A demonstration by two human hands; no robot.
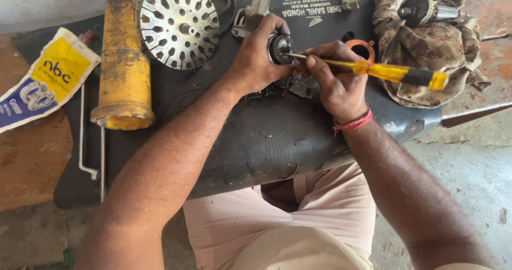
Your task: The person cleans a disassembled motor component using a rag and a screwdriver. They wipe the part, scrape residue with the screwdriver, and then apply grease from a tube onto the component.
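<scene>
The left hand (255, 57) grips a small round metal part (279, 47) over a black mudguard (266, 136). The right hand (335, 81) works a yellow-handled screwdriver (384, 71) into it. A slotted metal disc (179, 25) and yellow cylinder (122, 62) lie nearby.

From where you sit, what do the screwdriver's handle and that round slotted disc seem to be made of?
The screwdriver in the right hand has a handle that looks like clear yellow plastic: glossy and see-through, with a black band. The slotted disc looks like bare metal, probably steel or aluminium: dull silver-grey, with sharp stamped slots.
</scene>
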